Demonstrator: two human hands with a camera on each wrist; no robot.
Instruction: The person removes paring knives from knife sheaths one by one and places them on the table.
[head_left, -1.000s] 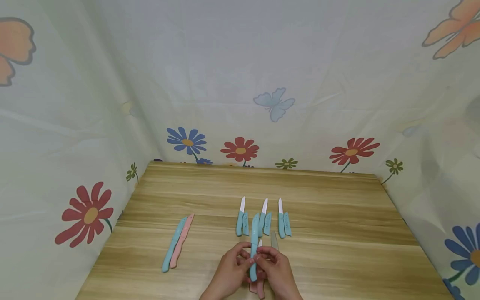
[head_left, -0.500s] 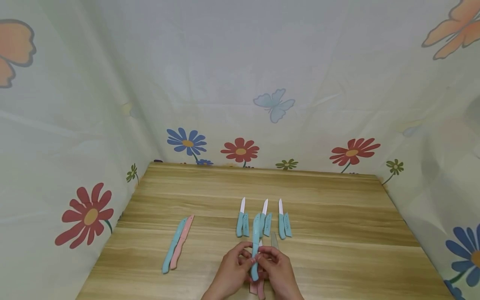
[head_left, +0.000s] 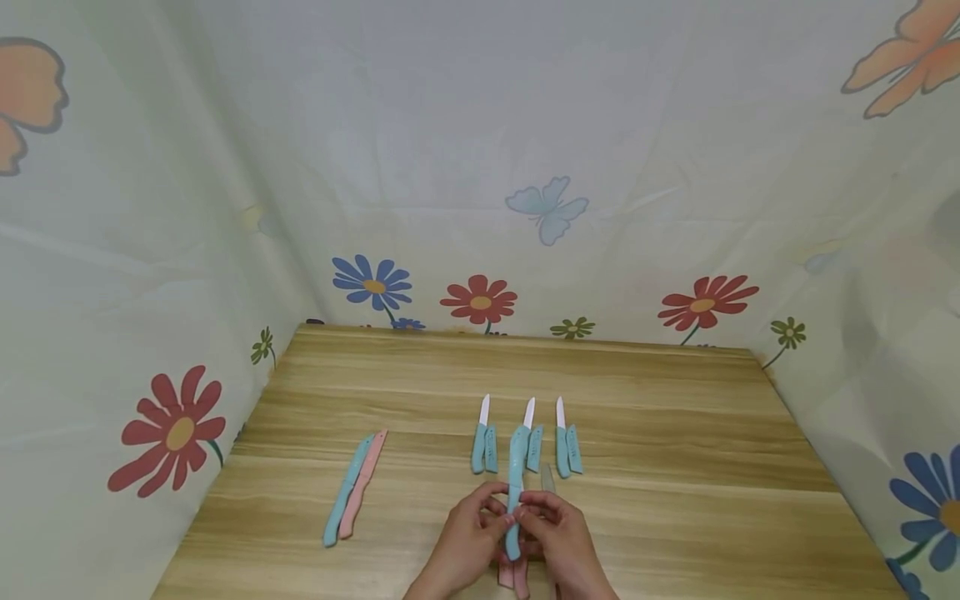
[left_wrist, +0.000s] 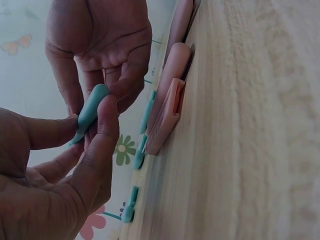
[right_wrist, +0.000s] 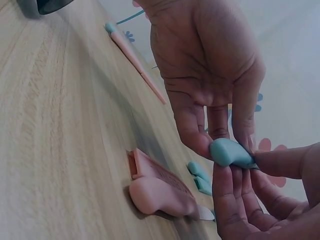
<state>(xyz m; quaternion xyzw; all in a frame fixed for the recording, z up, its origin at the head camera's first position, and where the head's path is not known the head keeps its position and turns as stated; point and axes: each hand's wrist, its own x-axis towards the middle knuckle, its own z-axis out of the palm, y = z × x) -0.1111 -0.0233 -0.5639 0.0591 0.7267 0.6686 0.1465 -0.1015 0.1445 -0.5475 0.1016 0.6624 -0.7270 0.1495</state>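
Both hands hold a teal sheathed paring knife (head_left: 517,467) above the table, its sheathed end pointing away from me. My left hand (head_left: 467,533) pinches the handle (left_wrist: 90,112) between thumb and fingers. From the other side, my right hand (head_left: 558,533) also pinches it; fingers of both hands meet around the handle in the right wrist view. Just beneath lie a pink paring knife (right_wrist: 162,197) with bare blade and its pink sheath (right_wrist: 152,167), partly hidden by the hands in the head view. A greyish blade (head_left: 547,477) shows beyond the right hand, its handle mostly hidden.
On the wooden table (head_left: 675,433), three teal knives stand out farther back, a left one (head_left: 478,450), a middle one (head_left: 529,414) and a right one (head_left: 562,450), each beside its sheath. A teal sheathed knife (head_left: 347,496) and a pink one (head_left: 363,487) lie at left.
The sheathed end of the teal knife has shifted slightly to the right. Both hands keep their pinch, with the right hand moving only a little. The knives on the table lie as before.
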